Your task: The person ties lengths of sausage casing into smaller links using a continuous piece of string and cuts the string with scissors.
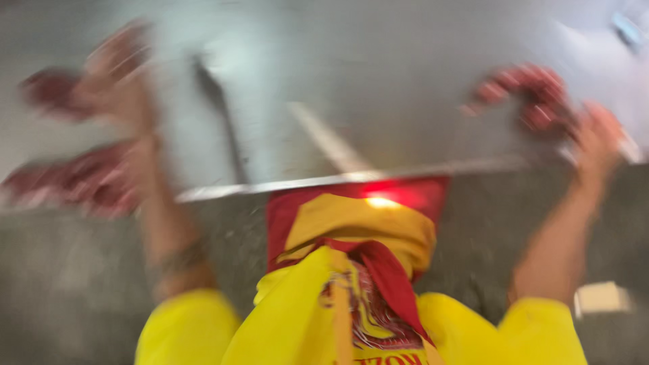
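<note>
Motion blur covers the whole head view, so read each position below as approximate. Use the steel table (378, 88) as your landmark: its near edge runs as a bright strip across the middle of the picture, and its top fills the upper half.

Head view, left side: your left hand (125, 84) is raised over the left end of the table. It sits among dark red pieces of meat (51, 91), one up beside the fingers and a larger red mass (81, 179) lower down at the table's near-left edge. You cannot tell whether the fingers are apart or closed on a piece; the blur hides them. A band (182, 257) shows on that forearm, below the table edge.

Head view, right side: your right hand (598, 138) is at the right end of the table, just at its near edge. A curved cluster of red meat pieces (534, 98) lies on the table top just beside the hand, toward the table's centre. Contact between hand and cluster cannot be confirmed, nor can the finger position.

Head view, centre: a dark, narrow object (220, 115) lies on the table top left of centre; its kind is not readable. Below the table edge you see your yellow shirt (297, 318) and a red-and-yellow cloth (358, 230) hanging against the table front.
</note>
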